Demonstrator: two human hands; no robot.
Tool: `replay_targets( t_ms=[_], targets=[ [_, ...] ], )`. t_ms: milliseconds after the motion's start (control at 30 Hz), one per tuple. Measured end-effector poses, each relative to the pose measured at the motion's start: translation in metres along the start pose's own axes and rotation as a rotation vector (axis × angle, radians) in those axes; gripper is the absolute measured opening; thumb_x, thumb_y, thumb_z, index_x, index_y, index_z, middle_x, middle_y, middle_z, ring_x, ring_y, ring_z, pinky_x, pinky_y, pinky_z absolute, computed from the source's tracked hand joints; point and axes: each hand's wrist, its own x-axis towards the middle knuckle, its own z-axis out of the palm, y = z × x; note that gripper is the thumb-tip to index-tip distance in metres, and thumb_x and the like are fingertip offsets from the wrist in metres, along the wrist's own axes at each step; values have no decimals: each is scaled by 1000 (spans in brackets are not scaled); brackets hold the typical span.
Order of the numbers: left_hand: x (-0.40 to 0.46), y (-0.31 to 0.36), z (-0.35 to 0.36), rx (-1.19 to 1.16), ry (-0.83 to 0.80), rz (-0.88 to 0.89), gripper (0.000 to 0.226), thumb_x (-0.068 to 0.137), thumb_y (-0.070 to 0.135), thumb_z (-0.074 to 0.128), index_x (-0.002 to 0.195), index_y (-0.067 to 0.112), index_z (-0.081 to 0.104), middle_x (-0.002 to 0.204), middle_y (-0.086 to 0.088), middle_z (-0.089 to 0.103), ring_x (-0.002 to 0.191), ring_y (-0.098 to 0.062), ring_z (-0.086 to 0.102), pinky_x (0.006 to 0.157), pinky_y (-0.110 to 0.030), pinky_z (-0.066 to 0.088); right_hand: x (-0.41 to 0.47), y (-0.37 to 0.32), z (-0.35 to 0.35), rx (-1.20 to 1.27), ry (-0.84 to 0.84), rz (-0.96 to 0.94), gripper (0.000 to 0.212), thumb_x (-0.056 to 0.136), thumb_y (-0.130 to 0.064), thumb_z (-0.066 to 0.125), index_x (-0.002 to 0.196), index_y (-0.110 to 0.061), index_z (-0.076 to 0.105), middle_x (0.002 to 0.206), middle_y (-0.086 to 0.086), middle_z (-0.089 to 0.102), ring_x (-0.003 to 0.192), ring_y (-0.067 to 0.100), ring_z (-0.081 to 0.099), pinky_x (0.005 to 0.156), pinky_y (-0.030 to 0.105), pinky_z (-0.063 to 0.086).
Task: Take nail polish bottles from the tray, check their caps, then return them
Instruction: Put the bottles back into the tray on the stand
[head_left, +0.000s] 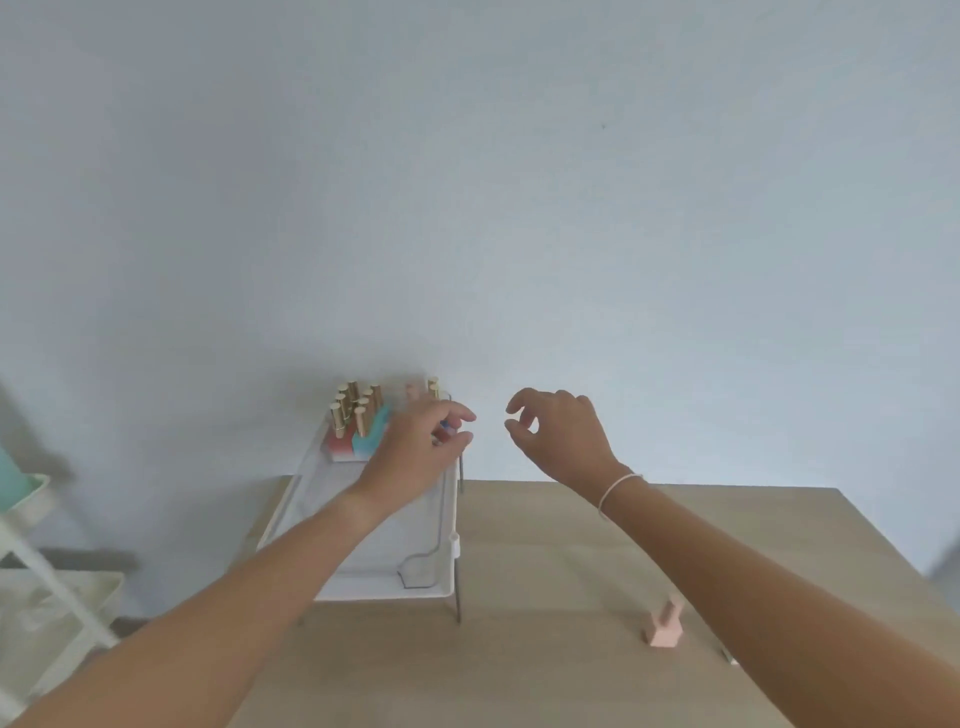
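Here | gold-capped bottles upright in tray | left hand grasp unclear | right hand empty, half-curled

Gold-capped nail polish bottles stand upright in a tight cluster at the far left end of a white tray raised on thin legs; their bodies show red and teal. Another gold cap stands at the far right corner.

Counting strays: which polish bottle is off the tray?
The pink bottle standing alone on the table, near the right forearm; the others stand clustered at the tray's far end.
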Motion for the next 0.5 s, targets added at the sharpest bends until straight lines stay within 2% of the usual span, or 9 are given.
replay_targets(
  t_ms=[133,267,367,500],
  targets=[
    [-16,33,64,-46,-105,14,16,84,16,64,95,27,66,89,8,56,74,-3,58,70,-15,46,-52,50,-31,-42,-9,105,17,89,-27,51,102,-20,59,91,-4,71,89,22,57,85,34,34],
    [-35,51,129,-61,-249,6,17,85,17,61,98,27,65,93,5,56,76,-2,56,65,-4,44,-103,102,-49,-101,-34,205,16,88,-27,52,100,-21,60,91,-4,71,89,22,57,81,32,34],
    [-46,60,171,-32,-328,-13,19,85,17,59,101,24,65,95,3,57,77,-5,54,64,-2,40,-138,136,-56,-125,-76,267,16,88,-27,52,100,-21,60,92,-5,70,89,20,57,84,33,37],
    [-59,67,217,33,-428,-57,24,85,17,57,108,21,63,108,-3,58,84,-10,51,73,-14,38,-175,174,-56,-143,-171,316,19,88,-27,51,105,-23,59,99,-4,68,94,20,56,87,32,38]
  ],
)
